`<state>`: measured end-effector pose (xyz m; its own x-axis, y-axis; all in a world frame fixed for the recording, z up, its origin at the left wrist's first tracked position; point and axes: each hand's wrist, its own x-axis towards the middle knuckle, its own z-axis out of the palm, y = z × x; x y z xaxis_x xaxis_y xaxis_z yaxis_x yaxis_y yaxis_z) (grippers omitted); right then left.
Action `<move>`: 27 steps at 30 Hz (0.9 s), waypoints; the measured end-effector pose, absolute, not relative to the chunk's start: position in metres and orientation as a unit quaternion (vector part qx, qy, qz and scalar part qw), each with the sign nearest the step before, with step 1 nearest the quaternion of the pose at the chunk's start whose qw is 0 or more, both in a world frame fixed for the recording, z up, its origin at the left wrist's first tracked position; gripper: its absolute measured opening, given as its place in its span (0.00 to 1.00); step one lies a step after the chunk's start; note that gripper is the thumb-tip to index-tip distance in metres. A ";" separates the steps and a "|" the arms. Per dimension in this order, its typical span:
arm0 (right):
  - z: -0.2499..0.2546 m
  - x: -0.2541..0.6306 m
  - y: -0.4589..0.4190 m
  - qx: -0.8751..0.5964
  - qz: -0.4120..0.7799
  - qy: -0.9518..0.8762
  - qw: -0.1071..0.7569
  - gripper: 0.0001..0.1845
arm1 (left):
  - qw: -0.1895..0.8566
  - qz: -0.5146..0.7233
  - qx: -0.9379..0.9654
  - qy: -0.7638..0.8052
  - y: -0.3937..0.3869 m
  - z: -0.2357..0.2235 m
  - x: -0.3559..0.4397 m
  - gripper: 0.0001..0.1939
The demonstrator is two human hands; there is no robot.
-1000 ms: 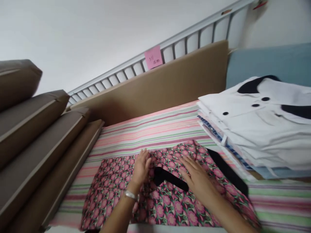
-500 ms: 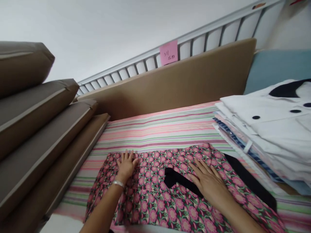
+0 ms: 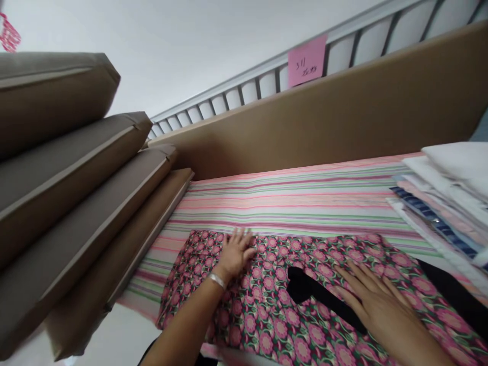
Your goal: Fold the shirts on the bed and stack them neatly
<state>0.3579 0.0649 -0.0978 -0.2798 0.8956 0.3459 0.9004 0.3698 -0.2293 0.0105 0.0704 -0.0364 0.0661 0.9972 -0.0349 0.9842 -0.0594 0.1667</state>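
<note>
A pink floral garment (image 3: 267, 295) on a dark ground lies spread flat on the striped sheet (image 3: 274, 195). My left hand (image 3: 234, 254), with a silver bracelet at the wrist, rests on its upper left part, fingers spread. Flat on the right part lies my right hand (image 3: 377, 300), its fingers stretched out. A black strap (image 3: 328, 300) runs across the garment and passes beside or under my right hand; I cannot tell which. Black cloth (image 3: 453, 287) shows along the garment's right edge. The lower edge of the garment is partly cut off by the frame.
Several grey-brown cushions (image 3: 76, 203) are stacked at the left. A brown board (image 3: 324, 117) stands along the back, before a white railing (image 3: 263, 86) with a pink note (image 3: 307, 61). Folded clothes (image 3: 453, 198) lie piled at the right.
The view has swung left, so things sit further right in the picture. My left hand has moved a little rightward over the garment. My right hand keeps about the same place on it.
</note>
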 end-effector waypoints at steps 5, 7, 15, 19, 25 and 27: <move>-0.101 0.359 0.065 -0.539 -0.022 -0.810 0.230 0.33 | -0.008 0.038 0.565 0.824 0.063 -0.050 -0.071 0.29; -0.103 0.360 0.065 -0.528 -0.030 -0.816 0.234 0.32 | -0.004 0.043 0.546 0.836 0.068 -0.055 -0.091 0.29; -0.099 0.362 0.065 -0.529 -0.030 -0.821 0.213 0.33 | -0.018 0.088 0.412 0.907 0.033 -0.045 -0.128 0.33; -0.092 0.361 0.063 -0.546 0.001 -0.815 0.194 0.31 | 0.003 0.097 0.353 0.930 -0.030 -0.031 -0.150 0.35; -0.081 0.358 0.056 -0.568 0.022 -0.799 0.193 0.25 | 0.099 0.134 0.345 0.924 -0.079 -0.013 -0.149 0.30; -0.079 0.357 0.054 -0.575 0.016 -0.793 0.201 0.25 | 0.124 0.153 0.352 0.915 -0.075 -0.012 -0.142 0.30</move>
